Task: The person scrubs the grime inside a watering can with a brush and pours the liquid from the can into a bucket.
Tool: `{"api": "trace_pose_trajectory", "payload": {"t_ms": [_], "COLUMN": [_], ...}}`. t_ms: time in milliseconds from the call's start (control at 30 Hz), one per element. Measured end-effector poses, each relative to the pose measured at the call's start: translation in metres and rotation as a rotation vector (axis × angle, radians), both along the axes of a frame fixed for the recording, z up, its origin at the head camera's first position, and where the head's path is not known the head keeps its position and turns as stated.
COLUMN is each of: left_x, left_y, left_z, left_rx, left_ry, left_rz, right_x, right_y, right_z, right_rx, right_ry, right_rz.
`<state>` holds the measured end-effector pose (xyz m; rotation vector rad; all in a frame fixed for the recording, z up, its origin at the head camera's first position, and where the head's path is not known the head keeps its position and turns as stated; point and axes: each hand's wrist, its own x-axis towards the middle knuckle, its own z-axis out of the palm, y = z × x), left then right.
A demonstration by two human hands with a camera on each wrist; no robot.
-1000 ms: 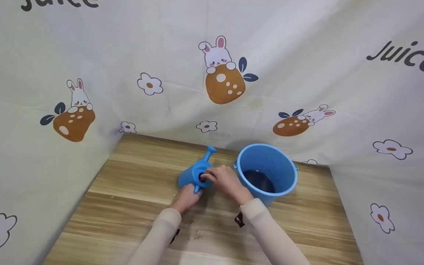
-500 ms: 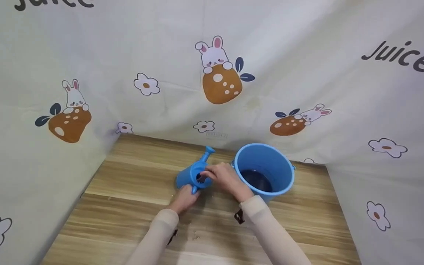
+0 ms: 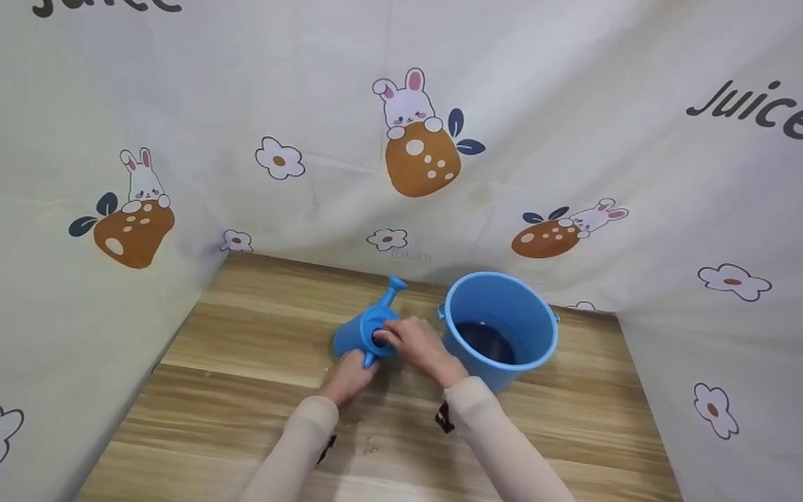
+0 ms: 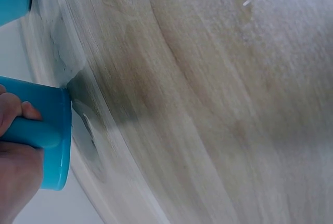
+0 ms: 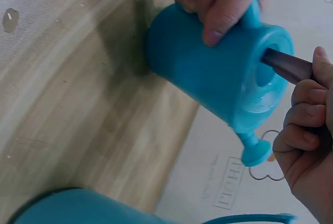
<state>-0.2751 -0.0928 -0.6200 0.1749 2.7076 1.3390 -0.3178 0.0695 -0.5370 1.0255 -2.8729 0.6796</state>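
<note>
The blue watering can (image 3: 350, 337) is just beyond the left hand (image 3: 351, 378), which has its fingers wrapped round the can's handle, and to the left of the right hand (image 3: 415, 341). The spout (image 3: 392, 293) points away from the left hand. The right hand curls its fingers round a dark tool (image 5: 291, 67), whose far end goes into the can's opening, out of sight. Near the right hand, on its right, stands a blue bucket (image 3: 495, 300), dark at the bottom. Under both hands lies the wood-grained desk (image 3: 255, 307), with wet spots (image 3: 371, 446) nearer the person; beyond them hangs a printed curtain (image 3: 332, 84).
</note>
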Motion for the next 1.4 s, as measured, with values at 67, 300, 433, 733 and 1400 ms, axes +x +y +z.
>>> {"api": "trace_pose_trajectory", "payload": {"t_ms": [67, 300, 433, 733, 1400], "left_x": [-0.001, -0.002, -0.003, -0.004, -0.004], "left_y": [0.000, -0.002, -0.001, 0.000, -0.004], "left_z": [0.000, -0.003, -0.004, -0.003, 0.001], "left_rx": [0.000, 0.003, 0.016, 0.015, 0.001], "left_ry": [0.013, 0.000, 0.018, 0.027, -0.025], "left_rz": [0.003, 0.012, 0.013, 0.010, 0.005], "right_x": [0.001, 0.012, 0.018, 0.029, 0.039], "right_y": [-0.001, -0.002, -0.002, -0.002, 0.003], "right_z": [-0.001, 0.007, 0.014, 0.027, 0.057], "right_rx": [0.006, 0.040, 0.033, 0.068, 0.059], "right_ry": [0.015, 0.114, 0.223, 0.378, 0.432], "right_rz": [-0.008, -0.135, -0.184, -0.216, -0.192]}}
